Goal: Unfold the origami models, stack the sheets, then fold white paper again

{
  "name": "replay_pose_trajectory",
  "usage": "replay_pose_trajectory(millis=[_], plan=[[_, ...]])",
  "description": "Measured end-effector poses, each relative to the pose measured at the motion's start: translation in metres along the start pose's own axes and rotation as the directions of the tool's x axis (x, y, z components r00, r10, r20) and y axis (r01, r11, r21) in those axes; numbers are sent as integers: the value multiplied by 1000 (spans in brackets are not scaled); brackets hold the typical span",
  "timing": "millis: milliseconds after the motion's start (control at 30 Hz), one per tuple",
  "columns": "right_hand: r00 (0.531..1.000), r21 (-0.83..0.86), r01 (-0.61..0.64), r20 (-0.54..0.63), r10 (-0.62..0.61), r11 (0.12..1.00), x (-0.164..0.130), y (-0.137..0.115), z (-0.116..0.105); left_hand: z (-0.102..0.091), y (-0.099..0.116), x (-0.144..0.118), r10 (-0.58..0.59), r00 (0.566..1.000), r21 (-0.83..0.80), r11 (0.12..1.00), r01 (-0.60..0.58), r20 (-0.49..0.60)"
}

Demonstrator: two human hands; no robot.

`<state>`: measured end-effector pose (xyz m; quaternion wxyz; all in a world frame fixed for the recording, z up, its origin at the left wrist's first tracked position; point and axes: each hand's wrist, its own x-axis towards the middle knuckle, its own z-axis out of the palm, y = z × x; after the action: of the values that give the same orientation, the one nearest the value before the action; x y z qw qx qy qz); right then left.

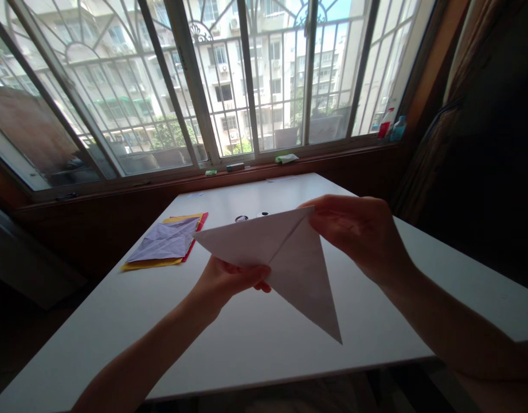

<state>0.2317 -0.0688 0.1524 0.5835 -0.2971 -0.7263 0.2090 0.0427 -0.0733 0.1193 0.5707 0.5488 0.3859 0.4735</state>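
Note:
A folded sheet of white paper [242, 238] is held up above the white table [264, 338]. Its shape is two pointed flaps, one reaching left and one down to the right, with a slanting edge or crease between them. My left hand [233, 278] pinches the lower middle edge, thumb on the near face and fingers behind. At the upper right corner my right hand [354, 229] is closed on the paper, and some of its fingers are hidden from view.
A stack of creased coloured paper [167, 240], lilac on top of yellow and red, lies at the table's left. Behind the held sheet are a dark ring-shaped thing [241, 218] and a small black-and-white item [262, 214]. Bottles [386, 123] and small packets [286, 158] line the windowsill.

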Motion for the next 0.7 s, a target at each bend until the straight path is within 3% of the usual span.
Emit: replay_pose_trajectory(millis=[267,533,700], plan=[[1000,-42,9,-26,-10,999,-1,-1,1,1,1,-2,1,1000,-19,1000,-1,6],[991,-212,113,-52,-127,971,2,2,-2,-5,-1,2,-17,999,15,1000,17,50],[999,-154,-1,32,6,988,5,8,-10,-15,-5,10,45,989,38,998,-51,142]])
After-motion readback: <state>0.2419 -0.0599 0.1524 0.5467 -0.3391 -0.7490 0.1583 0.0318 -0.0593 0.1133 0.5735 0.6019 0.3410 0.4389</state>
